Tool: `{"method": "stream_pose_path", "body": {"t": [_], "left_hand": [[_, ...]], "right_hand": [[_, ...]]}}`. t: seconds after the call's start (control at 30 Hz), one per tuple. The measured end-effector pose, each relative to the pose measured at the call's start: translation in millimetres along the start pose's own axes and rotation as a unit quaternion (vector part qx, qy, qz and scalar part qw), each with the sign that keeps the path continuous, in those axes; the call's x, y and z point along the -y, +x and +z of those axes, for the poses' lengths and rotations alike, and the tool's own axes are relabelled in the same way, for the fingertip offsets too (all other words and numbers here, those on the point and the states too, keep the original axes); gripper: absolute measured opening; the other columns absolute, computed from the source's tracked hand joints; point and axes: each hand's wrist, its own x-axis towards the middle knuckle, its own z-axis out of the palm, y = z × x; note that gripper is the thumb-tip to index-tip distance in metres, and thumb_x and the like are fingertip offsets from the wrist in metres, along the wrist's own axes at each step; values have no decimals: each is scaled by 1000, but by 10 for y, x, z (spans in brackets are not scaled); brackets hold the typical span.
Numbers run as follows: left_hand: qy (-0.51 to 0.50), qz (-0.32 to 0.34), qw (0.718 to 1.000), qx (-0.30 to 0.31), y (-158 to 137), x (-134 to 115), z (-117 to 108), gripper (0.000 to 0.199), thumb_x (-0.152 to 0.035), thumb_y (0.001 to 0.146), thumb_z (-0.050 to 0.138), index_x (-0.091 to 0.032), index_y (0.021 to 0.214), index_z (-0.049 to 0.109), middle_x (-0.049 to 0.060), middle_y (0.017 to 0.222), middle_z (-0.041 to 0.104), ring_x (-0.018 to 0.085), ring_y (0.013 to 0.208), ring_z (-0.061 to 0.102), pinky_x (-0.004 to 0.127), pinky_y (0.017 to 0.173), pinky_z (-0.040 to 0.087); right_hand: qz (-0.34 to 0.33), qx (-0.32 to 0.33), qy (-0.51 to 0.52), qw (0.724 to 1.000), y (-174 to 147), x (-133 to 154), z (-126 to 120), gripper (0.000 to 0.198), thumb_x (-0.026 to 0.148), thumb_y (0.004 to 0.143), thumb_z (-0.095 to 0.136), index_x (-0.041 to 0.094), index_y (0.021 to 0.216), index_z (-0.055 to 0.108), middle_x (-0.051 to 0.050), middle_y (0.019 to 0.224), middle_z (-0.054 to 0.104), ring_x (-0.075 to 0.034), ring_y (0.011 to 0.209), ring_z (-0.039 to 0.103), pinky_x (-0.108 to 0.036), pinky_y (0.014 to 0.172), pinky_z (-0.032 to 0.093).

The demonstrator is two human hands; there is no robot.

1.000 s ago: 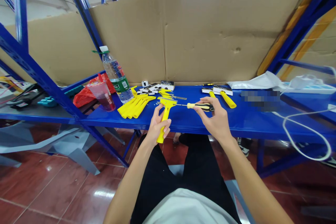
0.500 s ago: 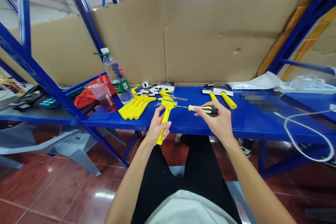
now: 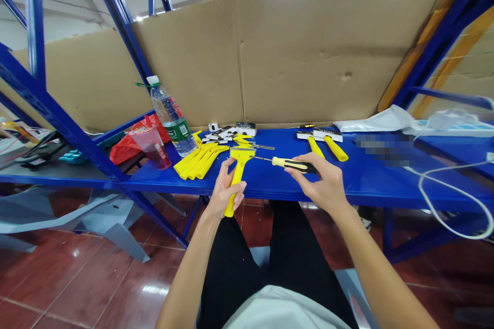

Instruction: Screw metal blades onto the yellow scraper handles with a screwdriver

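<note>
My left hand (image 3: 227, 189) is wrapped around the handle of a yellow scraper (image 3: 239, 167), whose wide head points up and away from me. In my right hand (image 3: 323, 179) is a screwdriver (image 3: 295, 165) with a cream and black handle, held level. Its thin shaft reaches left to the scraper's head; whether the tip sits in a screw is too small to tell. Just left of the scraper, several yellow handles (image 3: 198, 161) lie side by side on the blue table (image 3: 266, 182). Behind it are thin metal blades (image 3: 265, 147) and black-and-white pieces (image 3: 224, 133).
A water bottle (image 3: 173, 118) and a pink cup (image 3: 154, 146) stand at the left, beside a red bag (image 3: 119, 149). Two yellow-handled scrapers (image 3: 335, 148) and another screwdriver (image 3: 306, 126) lie back right. A white cable (image 3: 432, 205) hangs over the right edge. Cardboard (image 3: 309, 56) walls the back.
Both hands have shifted slightly left and down, taking the scraper and the screwdriver along. The screwdriver shaft still meets the scraper's head. The camera view has tilted a little.
</note>
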Motion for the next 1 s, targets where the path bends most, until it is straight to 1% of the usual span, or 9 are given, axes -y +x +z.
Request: {"method": "stream_pose_path", "body": {"t": [0.1,0.23,0.43,0.6,0.67,0.73,0.8,0.9,1.0], "left_hand": [[8,3,1000,-7,-2,-4,-19,71,-23,91,85,-37,146,42,-2,118,65,-2,41,46,13,33,38],[19,12,1000,-12,-3,-23,-49,73,-26,91,86,-37,147,40,0,119,65,-2,42,47,14,33,39],[29,41,999,2,-25,-65,-95,72,-26,91,86,-36,144,39,-4,108,63,0,40,49,14,32,39],[79,57,995,7,-71,-116,-160,60,-29,94,85,-35,137,44,1,122,66,-1,39,50,16,34,42],[106,53,993,1,-86,-136,-194,57,-32,95,85,-33,137,46,7,135,66,-1,40,52,16,34,44],[121,50,991,-6,-91,-148,-215,57,-33,95,86,-33,137,48,11,147,62,-1,41,54,17,35,45],[120,52,991,-7,-86,-147,-215,57,-33,95,86,-33,137,48,13,153,59,-1,42,55,18,34,45],[105,55,993,4,-66,-116,-181,58,-33,94,86,-33,137,47,12,147,62,-1,41,53,18,34,44],[97,56,994,8,-50,-74,-149,62,-33,94,87,-34,139,44,8,133,68,0,41,52,17,35,44]], "right_hand": [[30,-13,3,999,-33,33,50,22,47,97,83,27,103,76,-6,94,84,-27,78,81,-42,73,66],[109,3,49,993,-66,96,107,26,51,99,82,27,103,75,-4,81,83,-28,71,82,-40,67,64],[210,14,122,970,-14,265,125,46,67,98,76,25,82,71,0,62,74,-22,49,73,-35,54,60],[253,39,178,950,11,327,123,58,73,98,72,24,69,65,-1,54,67,-20,39,65,-33,44,53],[256,49,192,946,6,293,125,53,72,97,75,25,75,65,1,52,65,-20,39,64,-32,43,53],[249,56,207,945,1,238,118,45,68,93,82,26,91,66,4,56,66,-20,40,64,-33,43,55],[220,51,192,955,0,187,97,45,64,89,87,27,103,65,4,66,70,-19,44,64,-32,43,55],[144,24,110,983,0,165,46,38,60,91,87,26,96,72,-1,79,76,-19,57,69,-33,53,58],[98,-7,59,993,-11,208,13,34,59,92,86,26,92,78,-2,79,78,-21,65,72,-35,60,58]]}}
